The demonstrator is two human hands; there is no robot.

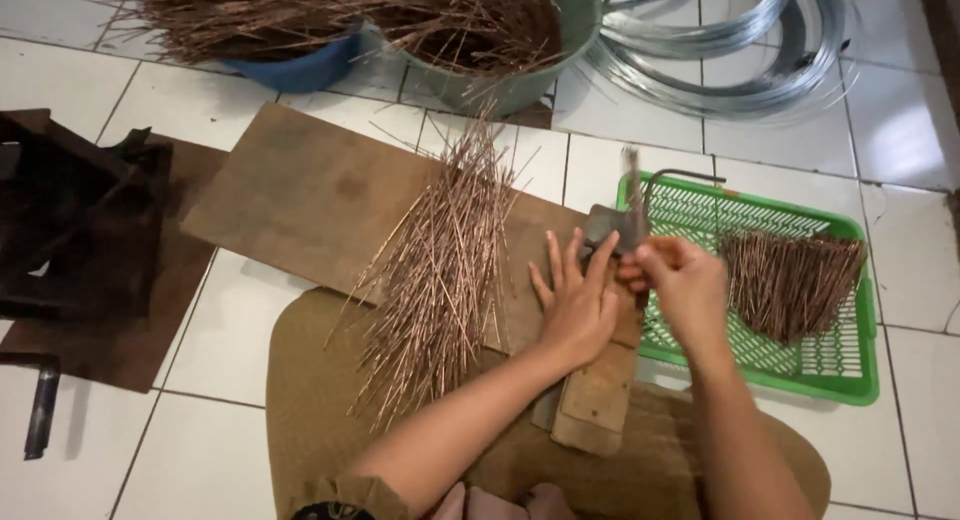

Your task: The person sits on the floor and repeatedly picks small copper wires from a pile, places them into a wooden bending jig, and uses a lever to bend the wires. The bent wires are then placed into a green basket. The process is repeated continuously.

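We keep left hand (578, 305) open, flat on wooden block (598, 395), steadying it. Right hand (672, 275) pinches thin rods (634, 185) upright at metal jig (606, 227); we hold bundle vertical, fingers off edge.

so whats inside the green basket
A bundle of short copper-coloured wires lies in the green basket, fanned out. The right hand covers the basket's near left part, so what lies there cannot be seen.

no packages, labels, signs, screens
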